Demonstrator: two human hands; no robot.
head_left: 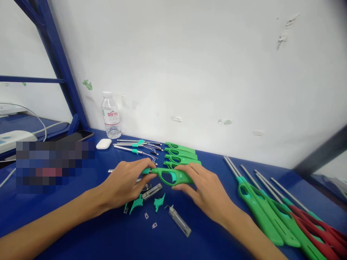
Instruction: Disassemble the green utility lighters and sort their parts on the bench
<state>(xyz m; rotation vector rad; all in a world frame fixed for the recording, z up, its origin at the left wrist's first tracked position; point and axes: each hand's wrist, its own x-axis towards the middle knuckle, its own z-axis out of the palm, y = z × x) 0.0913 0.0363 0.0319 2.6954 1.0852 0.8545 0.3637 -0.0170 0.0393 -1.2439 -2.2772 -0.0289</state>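
Observation:
Both hands hold a green long-neck lighter (162, 173) level above the blue table. My left hand (127, 180) pinches its teal collar and metal tube at the left end. The fingers of my right hand (200, 184) close around the handle's right end, which they partly hide. A teal trigger shows inside the lighter's loop. Below lie loose teal triggers (159, 203), small pale metal clips (154, 225), and a clear fuel tank (180, 221). Another clear fuel tank (152, 191) lies beside my left fingers. Other small parts under my left hand are partly hidden.
Behind my hands lie metal tubes with wires (135, 145) and several green handle shells (181, 151). Assembled green lighters (260, 213) and red lighters (314, 231) lie at right. A water bottle (111, 115), a white case (103, 143) and a power strip (16, 139) are at left.

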